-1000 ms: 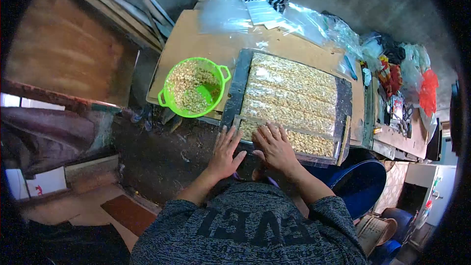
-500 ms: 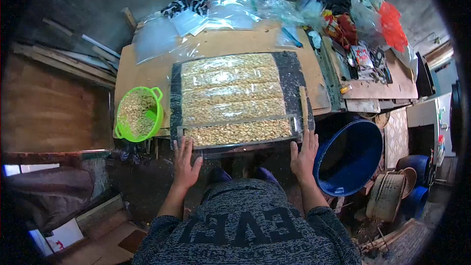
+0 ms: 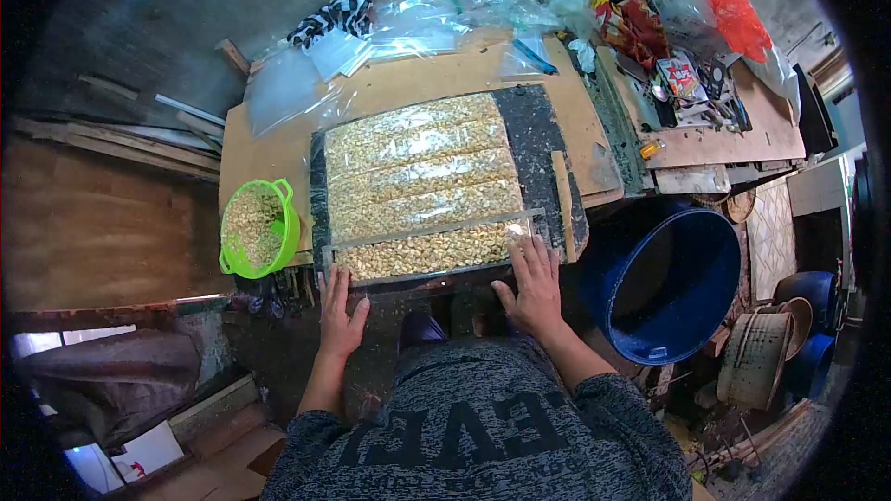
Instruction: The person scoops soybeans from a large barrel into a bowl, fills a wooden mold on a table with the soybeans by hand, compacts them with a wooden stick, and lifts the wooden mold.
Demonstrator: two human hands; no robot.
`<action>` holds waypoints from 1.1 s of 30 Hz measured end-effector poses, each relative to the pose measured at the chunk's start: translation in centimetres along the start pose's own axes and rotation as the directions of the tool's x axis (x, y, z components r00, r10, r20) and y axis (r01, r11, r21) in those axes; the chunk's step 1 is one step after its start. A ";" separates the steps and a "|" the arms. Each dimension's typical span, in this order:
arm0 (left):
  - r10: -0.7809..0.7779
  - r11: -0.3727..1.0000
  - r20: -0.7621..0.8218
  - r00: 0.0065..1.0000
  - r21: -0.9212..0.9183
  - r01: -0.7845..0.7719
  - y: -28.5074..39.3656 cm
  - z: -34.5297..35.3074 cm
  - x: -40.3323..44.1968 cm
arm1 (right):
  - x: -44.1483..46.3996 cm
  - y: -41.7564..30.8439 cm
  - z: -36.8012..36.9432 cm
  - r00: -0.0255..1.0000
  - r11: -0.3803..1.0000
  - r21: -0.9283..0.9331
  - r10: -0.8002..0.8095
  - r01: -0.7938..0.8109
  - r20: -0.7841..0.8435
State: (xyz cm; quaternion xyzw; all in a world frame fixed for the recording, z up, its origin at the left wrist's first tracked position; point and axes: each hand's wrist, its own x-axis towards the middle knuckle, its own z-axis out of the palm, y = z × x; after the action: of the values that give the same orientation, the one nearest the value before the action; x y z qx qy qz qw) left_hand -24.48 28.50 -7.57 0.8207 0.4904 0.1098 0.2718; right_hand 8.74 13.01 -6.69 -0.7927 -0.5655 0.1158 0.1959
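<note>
My left hand [image 3: 341,320] is open at the front left corner of a dark board [image 3: 534,134], fingers stretched forward along its near edge. My right hand [image 3: 535,292] lies open with its fingertips on the right end of the nearest strip of pale kernels or beans [image 3: 418,252]. A thin rectangular frame [image 3: 432,231] surrounds that strip. Behind it, several rows of the same pale pieces [image 3: 419,167] lie under shiny clear film. At the board's right side rests a narrow wooden stick [image 3: 562,195]. A green plastic basket [image 3: 290,232] holding loose pale pieces stands left of the board.
Plastic sheets [image 3: 288,83] and bags lie along the back of the table [image 3: 269,134]. A blue pen-like object [image 3: 534,57] is near them. Tools and scissors [image 3: 716,79] cover a side bench at right. Below it stands a large blue barrel [image 3: 668,288].
My right hand has moved left and forward, from beside the board onto the right end of the near strip. My left hand stays at the left corner. The whole view has shifted slightly.
</note>
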 end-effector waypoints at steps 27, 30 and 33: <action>0.012 0.993 -0.055 0.998 -0.117 -0.019 -0.3 0.1 0.0 | 0.9 0.8 -1.3 0.989 0.997 -0.050 0.047 -0.055 -0.143; 0.005 0.997 -0.054 0.999 -0.070 -0.009 -0.3 0.0 0.0 | 0.4 0.4 -0.7 0.997 0.993 -0.110 -0.048 0.042 -0.056; 0.036 0.999 -0.083 0.996 0.040 -0.033 -0.6 0.3 0.1 | 0.4 0.0 -0.6 0.998 0.991 -0.130 -0.049 0.043 -0.042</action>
State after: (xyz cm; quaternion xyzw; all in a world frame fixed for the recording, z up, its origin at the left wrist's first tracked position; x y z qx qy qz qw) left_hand -24.75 28.72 -8.23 0.8287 0.4893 0.1393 0.2333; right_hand 9.13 13.25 -6.13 -0.7929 -0.5854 0.0563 0.1596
